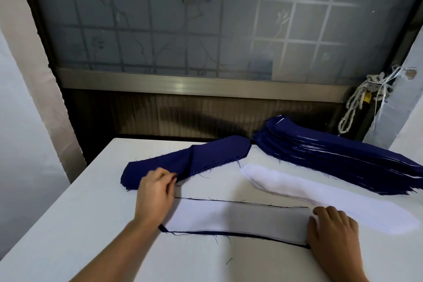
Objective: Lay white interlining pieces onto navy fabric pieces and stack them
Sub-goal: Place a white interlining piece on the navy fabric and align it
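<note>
Two hands are at work, well apart. My left hand [155,192], left of centre, pinches a fold in the top layer of the navy pile [206,155], which I judge is how I peel one piece free without dragging the rest. My right hand [332,233], at lower right, lies with bent fingers on the right end of the white strip [235,220]; I cannot tell whether it grips the strip or only presses it.

That strip lies on a navy piece [229,234] in the lower centre of the frame, with only a thin dark edge showing round it, so the pair looks matched and probably ready to move on. Holding its end should keep the light strip from sliding off.

The spare white pile [320,190] sits just beside my right hand, close for the next pick. The finished stack [332,155], navy with white slivers between layers, rests at upper right on the table [68,224], out of my working space.
</note>
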A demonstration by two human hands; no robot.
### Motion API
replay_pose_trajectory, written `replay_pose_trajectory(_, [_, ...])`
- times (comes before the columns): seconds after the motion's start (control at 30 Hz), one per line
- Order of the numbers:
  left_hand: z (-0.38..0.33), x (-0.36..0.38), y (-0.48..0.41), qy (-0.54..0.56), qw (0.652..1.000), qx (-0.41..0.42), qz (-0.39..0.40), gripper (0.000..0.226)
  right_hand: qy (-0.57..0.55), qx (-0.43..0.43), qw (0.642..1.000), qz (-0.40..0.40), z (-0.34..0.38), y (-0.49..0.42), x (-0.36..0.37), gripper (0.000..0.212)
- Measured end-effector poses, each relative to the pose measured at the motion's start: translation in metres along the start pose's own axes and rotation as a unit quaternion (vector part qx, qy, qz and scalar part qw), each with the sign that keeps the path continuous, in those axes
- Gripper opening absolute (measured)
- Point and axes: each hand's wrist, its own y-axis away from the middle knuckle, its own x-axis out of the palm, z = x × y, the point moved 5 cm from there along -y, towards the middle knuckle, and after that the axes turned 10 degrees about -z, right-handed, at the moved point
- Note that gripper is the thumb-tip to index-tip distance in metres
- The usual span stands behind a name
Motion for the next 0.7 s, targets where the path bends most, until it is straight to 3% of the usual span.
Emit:
replay_pose_trajectory(0.03, [-0.014, -0.001, 0.008, 0.007, 1.0, 0.03, -0.001, 0.012, 0.006, -0.008, 1.0, -0.014, 0.002, 0.0, -0.003, 0.011])
replay_pose_trajectory(0.17, [-0.078, 0.0, 0.044, 0.045, 0.974, 0.208, 0.076, 0.03, -0.03, -0.056, 0.998, -0.007, 0.033, 0.004, -0.007, 0.053])
replay_pose_trajectory(0.33, [-0.135, -0.003, 0.08, 0.103, 0.908, 0.379, 0.143, 0.015, -0.152, -0.22, 0.963, 0.034, 0.109, 0.013, -0.008, 0.068])
replay_pose_trajectory(0.4, [-0.137, -0.01, 0.083, 0.101, 0.902, 0.402, 0.122, 0.013, -0.181, -0.258, 0.948, 0.044, 0.122, 0.014, -0.004, 0.056])
replay_pose_trajectory(0.53, [-0.098, -0.029, 0.067, 0.147, 0.94, 0.306, 0.02, 0.037, -0.21, -0.253, 0.944, -0.007, 0.113, 0.01, 0.004, 0.014])
replay_pose_trajectory(0.6, [-0.072, -0.036, 0.055, 0.155, 0.963, 0.218, -0.021, 0.039, -0.198, -0.245, 0.948, -0.032, 0.099, 0.006, 0.009, 0.018])
replay_pose_trajectory(0.7, [-0.037, -0.041, 0.043, 0.155, 0.982, 0.073, -0.074, 0.022, -0.159, -0.223, 0.96, -0.063, 0.071, -0.001, 0.012, 0.017])
